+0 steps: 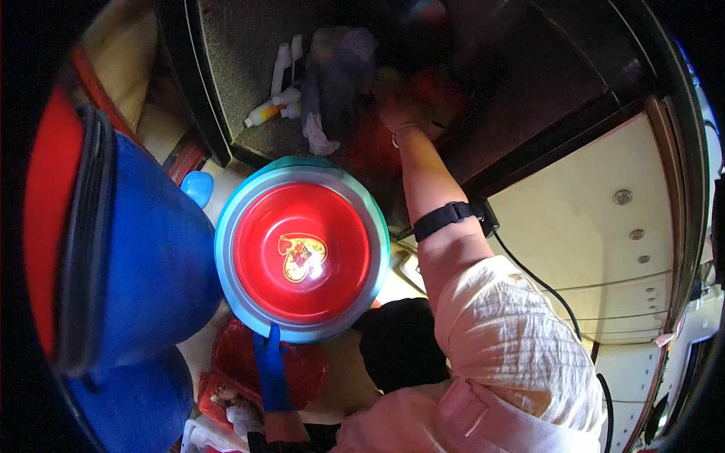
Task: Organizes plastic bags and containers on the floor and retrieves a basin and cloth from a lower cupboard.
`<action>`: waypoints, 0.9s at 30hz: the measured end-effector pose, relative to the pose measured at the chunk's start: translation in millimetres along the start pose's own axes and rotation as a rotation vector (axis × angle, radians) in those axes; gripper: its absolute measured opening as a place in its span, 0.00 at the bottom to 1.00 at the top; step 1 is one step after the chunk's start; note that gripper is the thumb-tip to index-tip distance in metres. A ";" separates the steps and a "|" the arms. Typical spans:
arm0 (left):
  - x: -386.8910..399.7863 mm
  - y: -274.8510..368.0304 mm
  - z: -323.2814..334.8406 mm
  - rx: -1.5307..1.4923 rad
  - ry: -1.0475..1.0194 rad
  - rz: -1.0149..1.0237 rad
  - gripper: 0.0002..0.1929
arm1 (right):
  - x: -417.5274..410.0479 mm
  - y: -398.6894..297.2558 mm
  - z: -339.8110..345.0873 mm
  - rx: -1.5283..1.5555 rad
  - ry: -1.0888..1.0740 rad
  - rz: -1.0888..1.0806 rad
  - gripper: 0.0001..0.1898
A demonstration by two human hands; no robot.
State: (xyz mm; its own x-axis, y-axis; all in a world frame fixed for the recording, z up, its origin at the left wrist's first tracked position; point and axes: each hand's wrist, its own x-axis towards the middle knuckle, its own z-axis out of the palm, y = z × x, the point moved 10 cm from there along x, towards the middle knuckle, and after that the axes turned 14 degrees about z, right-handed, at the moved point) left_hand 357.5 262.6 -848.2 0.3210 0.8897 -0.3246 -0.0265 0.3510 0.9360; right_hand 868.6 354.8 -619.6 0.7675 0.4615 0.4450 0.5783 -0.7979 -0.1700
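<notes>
My left hand (273, 371), in a blue glove, grips the near rim of a stack of nested basins. A light blue-green basin (226, 272) is on the outside and a grey one (249, 212) lies within it. Innermost is a shiny red basin (340, 272) with a heart-shaped picture on its bottom. My right arm stretches into a dark cabinet (226, 62), where my right hand (399, 113) is dim beside a dark red thing (365, 141). Shadow hides whether its fingers hold anything.
White bottles (280, 68), a yellow-labelled bottle (261, 114) and a crumpled bag (340, 62) lie inside the cabinet. Large blue barrels (153, 243) stand at left. Below the basins are a red basket (235, 345) and a white crate (207, 436). A black cable (538, 277) hangs at right.
</notes>
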 end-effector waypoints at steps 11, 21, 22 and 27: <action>0.1 -7.2 5.0 0.034 0.038 0.015 0.21 | -177.3 63.9 -9.7 0.732 -0.407 0.016 0.13; 2.3 -33.4 -12.3 0.099 -0.006 -0.049 0.30 | -380.0 278.2 122.9 -0.522 -1.087 0.357 0.49; -1.7 -34.7 -23.3 0.260 -0.065 -0.067 0.31 | -385.9 281.2 127.2 -0.526 -1.111 0.346 0.49; -0.5 -43.3 -28.9 0.199 0.002 -0.151 0.29 | -397.1 312.9 145.2 -0.615 -1.137 0.303 0.49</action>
State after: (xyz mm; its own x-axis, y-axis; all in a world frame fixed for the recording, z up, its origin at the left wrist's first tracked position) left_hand 331.1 255.4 -892.6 0.3055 0.8323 -0.4626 0.2083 0.4157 0.8853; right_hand 784.9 -21.8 -977.2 0.8198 0.0601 -0.5695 0.3568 -0.8315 0.4258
